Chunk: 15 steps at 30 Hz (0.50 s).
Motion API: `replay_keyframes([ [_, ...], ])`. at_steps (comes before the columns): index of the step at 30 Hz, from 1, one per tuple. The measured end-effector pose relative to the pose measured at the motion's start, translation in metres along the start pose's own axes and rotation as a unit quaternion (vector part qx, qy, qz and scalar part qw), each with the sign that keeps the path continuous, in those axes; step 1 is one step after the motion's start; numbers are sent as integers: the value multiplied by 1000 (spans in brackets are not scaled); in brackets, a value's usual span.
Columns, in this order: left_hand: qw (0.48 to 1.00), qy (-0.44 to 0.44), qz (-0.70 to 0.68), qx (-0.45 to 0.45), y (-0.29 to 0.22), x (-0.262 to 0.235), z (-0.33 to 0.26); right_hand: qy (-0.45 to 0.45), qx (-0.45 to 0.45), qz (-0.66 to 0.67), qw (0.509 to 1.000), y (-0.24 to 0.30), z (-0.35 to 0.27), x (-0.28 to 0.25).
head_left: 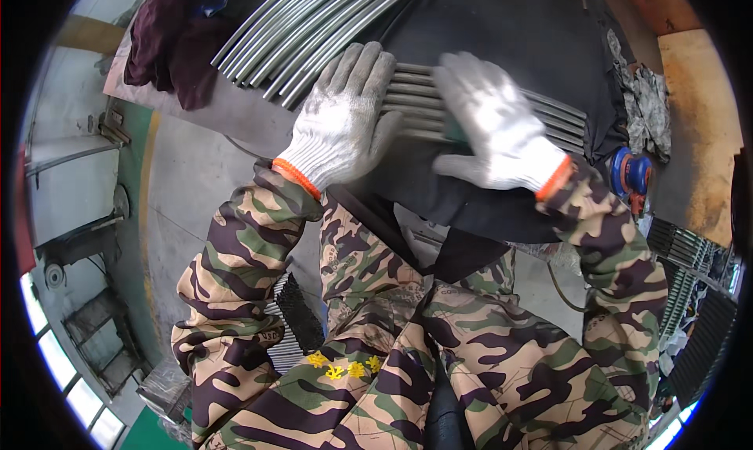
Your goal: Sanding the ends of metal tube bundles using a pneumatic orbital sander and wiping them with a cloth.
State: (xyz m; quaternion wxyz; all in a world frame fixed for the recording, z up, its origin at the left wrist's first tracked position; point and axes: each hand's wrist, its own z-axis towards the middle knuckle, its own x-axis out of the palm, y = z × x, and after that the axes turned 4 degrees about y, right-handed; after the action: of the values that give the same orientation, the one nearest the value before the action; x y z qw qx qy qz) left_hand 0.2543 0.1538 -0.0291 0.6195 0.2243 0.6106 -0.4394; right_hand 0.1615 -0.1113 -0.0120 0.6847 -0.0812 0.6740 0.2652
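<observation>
A row of slim metal rods point(414, 101) lies side by side on a black cloth point(502, 27) in front of me. My left hand point(345, 109), in a white knit glove with an orange cuff, rests flat across the rods' left end, its fingers stretched out and its thumb apart. Farther right, my right hand point(494, 128), gloved the same way, is flat over the rods with fingers extended and slightly blurred. Under its palm shows the edge of a dark green piece point(456, 130), mostly hidden; I cannot make out its kind.
More shiny rods point(314, 30) lie at the far left, near a maroon cloth point(176, 50). To the right are a crumpled grey cloth point(639, 93), a blue-and-red round power tool point(631, 172) and a brown board point(696, 128). Racked rods point(681, 250) stand beyond my right arm.
</observation>
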Motion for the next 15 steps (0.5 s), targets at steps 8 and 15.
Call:
replay_keyframes([
  [8, 1000, 14, 16, 4, -16, 5, 0, 80, 79, 61, 992, 31, 40, -8],
  [15, 998, -30, 20, 48, -17, 9, 17, -109, 30, 55, 992, 14, 12, 25],
])
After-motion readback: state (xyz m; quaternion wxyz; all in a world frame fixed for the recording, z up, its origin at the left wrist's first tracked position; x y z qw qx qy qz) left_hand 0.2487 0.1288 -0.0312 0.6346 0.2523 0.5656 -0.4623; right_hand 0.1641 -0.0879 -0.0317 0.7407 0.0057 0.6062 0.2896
